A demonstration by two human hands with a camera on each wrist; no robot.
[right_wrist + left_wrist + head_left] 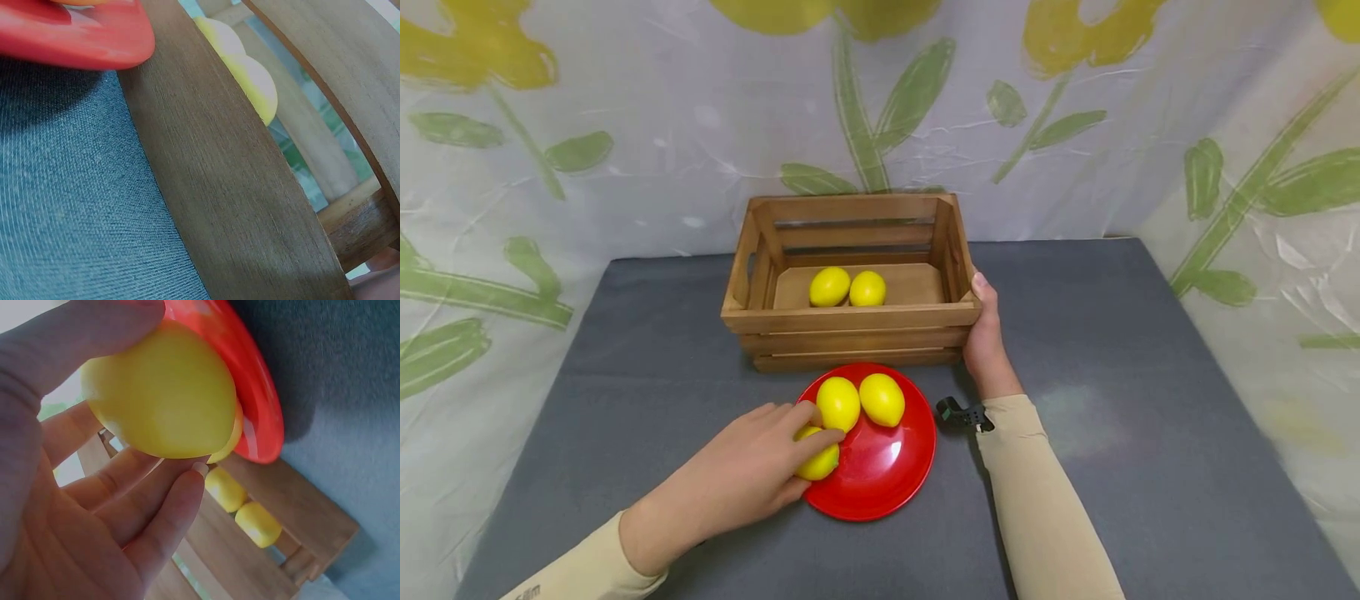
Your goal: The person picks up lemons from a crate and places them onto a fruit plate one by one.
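Observation:
My left hand (805, 446) grips a yellow lemon (822, 462) at the left edge of a red plate (887, 479). In the left wrist view my thumb and fingers (181, 487) curl round that lemon (162, 394), with the plate (256, 387) behind it. Two more lemons (838, 402) (882, 399) lie at the back of the plate. Behind the plate stands a wooden crate (850, 321) holding two lemons (829, 286) (867, 288). My right hand (983, 329) holds the crate's right front corner, thumb up along the rim and fingers hidden behind the side wall.
The crate and plate sit on a grey cloth-covered table (1112, 400), with bare cloth to the left and right. A white backdrop with a leaf print (625, 125) closes the back and sides. The right wrist view shows a crate slat (219, 175) close up.

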